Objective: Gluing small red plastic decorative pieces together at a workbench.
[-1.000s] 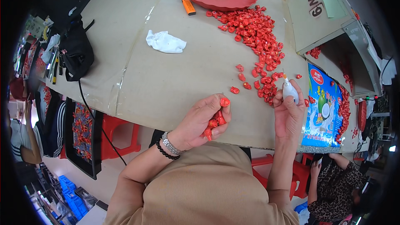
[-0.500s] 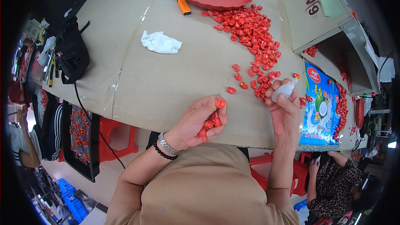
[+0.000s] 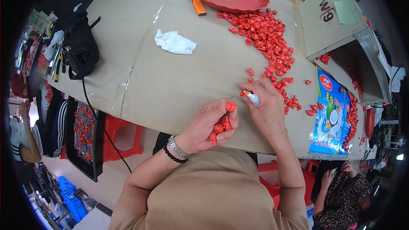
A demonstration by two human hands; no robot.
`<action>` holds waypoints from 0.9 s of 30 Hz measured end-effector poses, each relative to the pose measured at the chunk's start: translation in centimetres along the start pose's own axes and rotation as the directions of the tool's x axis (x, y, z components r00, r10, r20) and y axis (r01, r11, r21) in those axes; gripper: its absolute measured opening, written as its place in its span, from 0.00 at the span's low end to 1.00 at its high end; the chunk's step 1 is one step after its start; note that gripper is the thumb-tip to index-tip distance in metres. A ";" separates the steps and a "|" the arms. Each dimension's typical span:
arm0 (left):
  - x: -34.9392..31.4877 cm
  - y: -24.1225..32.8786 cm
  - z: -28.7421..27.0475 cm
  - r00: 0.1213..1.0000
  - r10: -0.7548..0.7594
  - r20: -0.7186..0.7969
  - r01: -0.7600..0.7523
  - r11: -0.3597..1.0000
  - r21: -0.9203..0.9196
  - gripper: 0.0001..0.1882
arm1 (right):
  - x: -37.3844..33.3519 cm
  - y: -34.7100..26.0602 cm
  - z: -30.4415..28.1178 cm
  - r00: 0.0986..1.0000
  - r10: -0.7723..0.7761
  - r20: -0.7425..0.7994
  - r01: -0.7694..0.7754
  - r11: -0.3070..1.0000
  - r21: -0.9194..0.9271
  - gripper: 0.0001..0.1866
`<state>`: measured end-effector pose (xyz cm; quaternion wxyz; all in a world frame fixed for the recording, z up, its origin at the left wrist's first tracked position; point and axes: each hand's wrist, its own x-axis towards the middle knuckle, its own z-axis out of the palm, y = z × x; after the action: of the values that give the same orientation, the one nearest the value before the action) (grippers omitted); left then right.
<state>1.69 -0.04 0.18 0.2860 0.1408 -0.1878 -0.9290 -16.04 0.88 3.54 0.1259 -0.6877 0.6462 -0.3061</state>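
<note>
My left hand (image 3: pixel 200 130) is curled around several small red plastic pieces (image 3: pixel 219 126). One round red piece (image 3: pixel 231 107) is pinched upright between its thumb and forefinger. To its right, my right hand (image 3: pixel 270 110) grips a small white squeeze bottle (image 3: pixel 253 98) with an orange nozzle. The nozzle points left, a short way above and right of the pinched piece, not touching it. Beyond my right hand spreads a heap of similar red pieces (image 3: pixel 272 38), with a few loose ones beside it.
A red scalloped tray (image 3: pixel 251 1) stands at the far side, near an orange lighter (image 3: pixel 198 7). A crumpled white cloth (image 3: pixel 175 42) lies mid-table. On the right are a blue printed sheet (image 3: pixel 326 123) and a grey box (image 3: pixel 330 30). A black bag (image 3: pixel 80 49) sits left; a co-worker (image 3: pixel 343 191) is at lower right.
My right hand has moved left toward my left hand, and the bottle has turned so its nozzle points left instead of up and right. My left hand keeps its hold on the red pieces.
</note>
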 end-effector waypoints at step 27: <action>0.2 -1.8 2.3 0.958 0.207 -0.197 -0.116 0.911 0.395 0.21 | -2.8 0.0 -1.6 0.891 0.372 0.260 -0.379 0.293 0.878 0.07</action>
<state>-0.21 1.85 1.41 0.3498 0.2858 -0.3399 -0.8248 -16.89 3.91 4.12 0.5506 -0.3343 0.5123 -0.5680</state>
